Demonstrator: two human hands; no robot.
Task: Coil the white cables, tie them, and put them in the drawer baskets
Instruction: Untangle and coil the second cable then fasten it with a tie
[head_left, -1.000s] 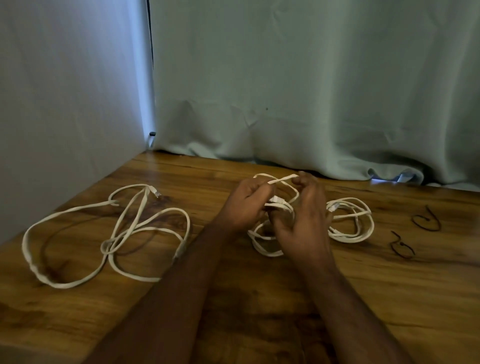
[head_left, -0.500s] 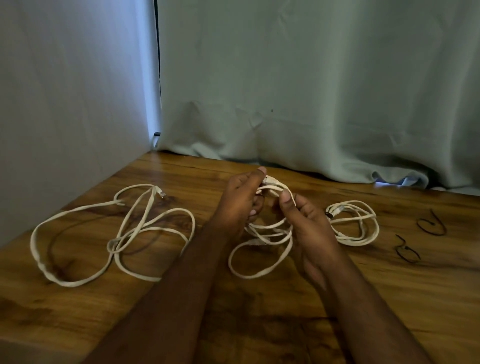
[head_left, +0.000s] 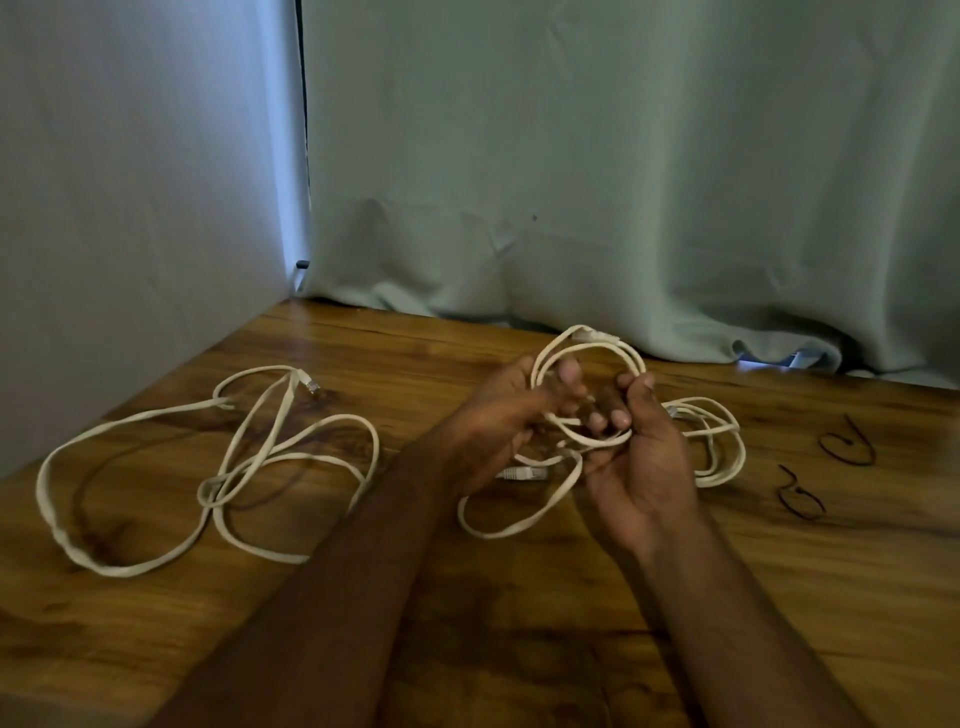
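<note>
Both hands hold one white cable in loops above the wooden table. My left hand grips the loops from the left, fingers curled round them. My right hand, palm up, holds the same loops with curled fingers. A slack loop of this cable hangs down onto the table, and a plug shows under my left hand. A second white cable lies loose and spread out at the left. A third, coiled white cable lies just right of my right hand.
Two thin black ties lie on the table at the right, one nearer and one farther. A pale curtain hangs behind the table and a white wall bounds its left side. No drawer or basket is in view.
The hands have drawn the cable into a larger upright loop and turned palms more upward. A slack loop has dropped lower onto the table. The other cables have not moved.
</note>
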